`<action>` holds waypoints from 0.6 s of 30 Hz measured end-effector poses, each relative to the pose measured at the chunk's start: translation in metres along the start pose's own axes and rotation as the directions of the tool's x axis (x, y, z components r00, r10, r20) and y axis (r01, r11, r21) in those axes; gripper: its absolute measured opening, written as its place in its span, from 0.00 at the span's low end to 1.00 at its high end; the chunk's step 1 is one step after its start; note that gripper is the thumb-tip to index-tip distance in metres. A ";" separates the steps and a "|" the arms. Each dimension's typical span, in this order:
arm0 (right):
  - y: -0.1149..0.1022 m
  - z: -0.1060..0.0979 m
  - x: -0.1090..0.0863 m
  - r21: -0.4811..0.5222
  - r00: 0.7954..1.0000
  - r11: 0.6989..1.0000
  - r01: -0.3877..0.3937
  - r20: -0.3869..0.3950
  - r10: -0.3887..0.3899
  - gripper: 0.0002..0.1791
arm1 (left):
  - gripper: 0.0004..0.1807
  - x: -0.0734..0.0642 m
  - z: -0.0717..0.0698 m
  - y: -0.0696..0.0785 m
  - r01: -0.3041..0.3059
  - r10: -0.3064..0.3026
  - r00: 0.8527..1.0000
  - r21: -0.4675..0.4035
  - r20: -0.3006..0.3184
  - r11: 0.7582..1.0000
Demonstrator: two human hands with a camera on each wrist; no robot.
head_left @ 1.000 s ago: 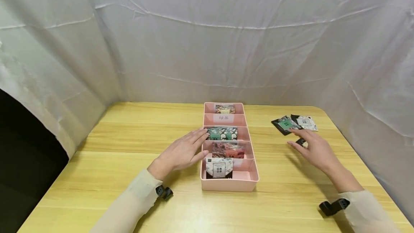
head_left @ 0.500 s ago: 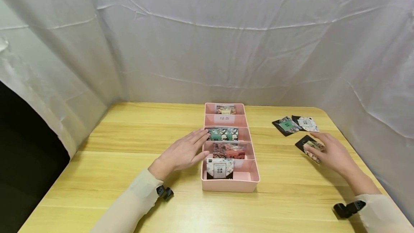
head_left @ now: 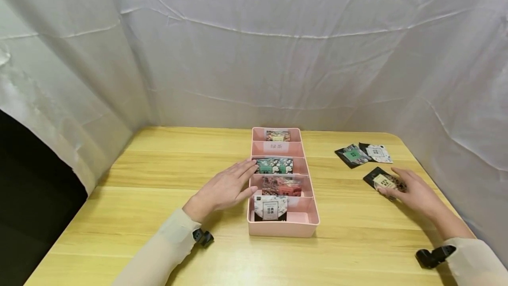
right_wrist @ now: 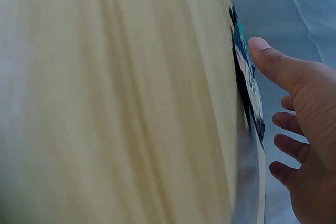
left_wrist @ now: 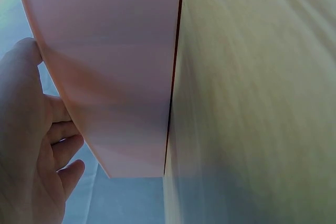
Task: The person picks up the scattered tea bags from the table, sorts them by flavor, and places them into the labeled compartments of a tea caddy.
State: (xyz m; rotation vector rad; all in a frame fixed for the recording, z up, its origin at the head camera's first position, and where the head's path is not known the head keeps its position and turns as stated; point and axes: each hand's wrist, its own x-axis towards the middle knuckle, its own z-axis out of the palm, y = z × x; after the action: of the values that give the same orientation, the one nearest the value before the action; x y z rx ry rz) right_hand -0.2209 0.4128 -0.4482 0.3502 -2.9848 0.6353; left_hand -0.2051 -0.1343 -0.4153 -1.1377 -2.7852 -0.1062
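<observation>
My left hand point(head_left: 224, 189) rests at the left rim of a long pink divided box point(head_left: 283, 229), its fingers extended over the edge beside the green packets point(head_left: 274, 165). In the left wrist view, the fingers point(left_wrist: 63, 148) lie along the rim. My right hand point(head_left: 416, 193) is at a black packet with a yellow label point(head_left: 384, 182), the thumb by its near side and partly covering it. The right wrist view has the hand point(right_wrist: 310, 108) with thumb and fingers spread apart; whether the thumb touches a packet point(right_wrist: 249, 80) cannot be told.
Beyond the right hand lie a green-labelled packet point(head_left: 352, 155) and a white one point(head_left: 378, 153), slightly overlapping. Inside the box, red packets point(head_left: 282, 186), a white packet point(head_left: 271, 208) and yellow-labelled packets point(head_left: 278, 136) stand in separate compartments. Grey cloth point(head_left: 254, 78) hangs behind the wooden table point(head_left: 158, 162).
My right hand has moved right and slightly nearer, from over the green-labelled packet's edge to the yellow-labelled packet, now more exposed. The left hand stays at the box rim.
</observation>
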 end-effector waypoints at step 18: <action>0.010 -0.001 -0.003 -0.051 0.991 0.996 -0.071 0.111 0.076 0.52 | 0.40 0.000 0.000 0.001 -0.009 0.009 1.000 -0.007 0.003 1.000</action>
State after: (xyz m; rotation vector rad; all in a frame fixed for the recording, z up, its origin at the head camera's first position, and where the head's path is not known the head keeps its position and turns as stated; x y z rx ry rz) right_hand -0.2208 0.4225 -0.4518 0.2832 -3.1271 0.5692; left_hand -0.2049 -0.1335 -0.4148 -1.1530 -2.7843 -0.1135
